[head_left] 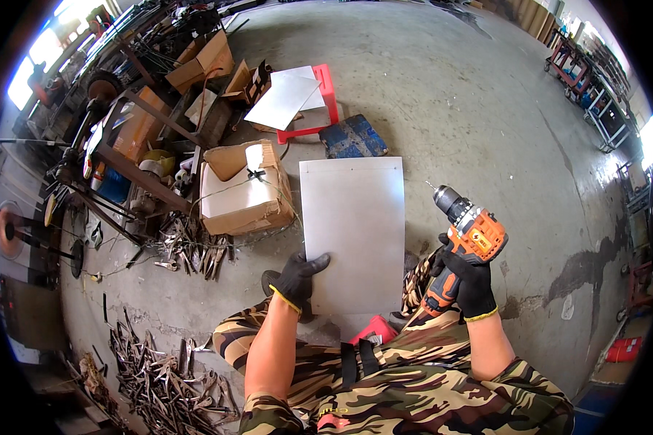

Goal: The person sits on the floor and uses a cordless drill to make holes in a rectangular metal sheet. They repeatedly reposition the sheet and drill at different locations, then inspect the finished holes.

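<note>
A flat grey-white sheet stretches in front of me, with small dark marks along its far edge. My left hand, in a black glove with a yellow cuff, grips its left edge, thumb on top and fingers out of sight beneath. To the right of the sheet, my right hand, gloved the same way, is wrapped round the handle of an orange and black cordless drill. The drill's bit points up and to the left, apart from the sheet.
Beyond the sheet lie a scuffed blue block and a red stool bearing more sheets. A cardboard box holding sheets stands to the left. Metal pieces are heaped at lower left; carts line the far right.
</note>
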A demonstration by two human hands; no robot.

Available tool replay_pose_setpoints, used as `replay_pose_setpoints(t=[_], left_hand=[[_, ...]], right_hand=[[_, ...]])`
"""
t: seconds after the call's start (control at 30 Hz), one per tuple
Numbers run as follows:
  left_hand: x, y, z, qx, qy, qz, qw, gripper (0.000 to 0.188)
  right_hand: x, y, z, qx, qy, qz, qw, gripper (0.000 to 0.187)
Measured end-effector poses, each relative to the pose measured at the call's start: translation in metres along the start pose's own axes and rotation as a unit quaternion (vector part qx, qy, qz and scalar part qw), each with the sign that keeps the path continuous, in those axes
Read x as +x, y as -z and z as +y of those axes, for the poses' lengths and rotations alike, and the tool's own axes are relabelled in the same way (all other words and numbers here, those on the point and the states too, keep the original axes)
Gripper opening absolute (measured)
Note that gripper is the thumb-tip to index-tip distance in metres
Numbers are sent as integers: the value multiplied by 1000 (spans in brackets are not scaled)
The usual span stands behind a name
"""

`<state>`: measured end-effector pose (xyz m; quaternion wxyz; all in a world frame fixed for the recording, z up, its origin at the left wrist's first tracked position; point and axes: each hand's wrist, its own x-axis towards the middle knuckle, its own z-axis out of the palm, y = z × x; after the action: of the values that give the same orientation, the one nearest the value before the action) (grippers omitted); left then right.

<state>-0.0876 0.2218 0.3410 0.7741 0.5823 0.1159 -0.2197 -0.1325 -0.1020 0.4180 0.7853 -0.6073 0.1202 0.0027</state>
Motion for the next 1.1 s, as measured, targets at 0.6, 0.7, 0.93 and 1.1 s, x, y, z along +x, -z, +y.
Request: replay_pose_setpoints(t=[0.6,0.7,0.93,1.1], left_hand=[[5,6,-8,-36,-5,8,999,29],[6,6,-7,-27,1,8,1000,29],[5,4,-1,-90,24,53,994,32],[15,11,-10,-211,-73,97,970,38]], right_hand=[[0,1,3,-2,-9,1,1000,40],[-1,1,2,-2,-8,-4,1000,40],[6,10,10,-43,25,9,999,41],[8,10,4,-106,54,27,993,38]])
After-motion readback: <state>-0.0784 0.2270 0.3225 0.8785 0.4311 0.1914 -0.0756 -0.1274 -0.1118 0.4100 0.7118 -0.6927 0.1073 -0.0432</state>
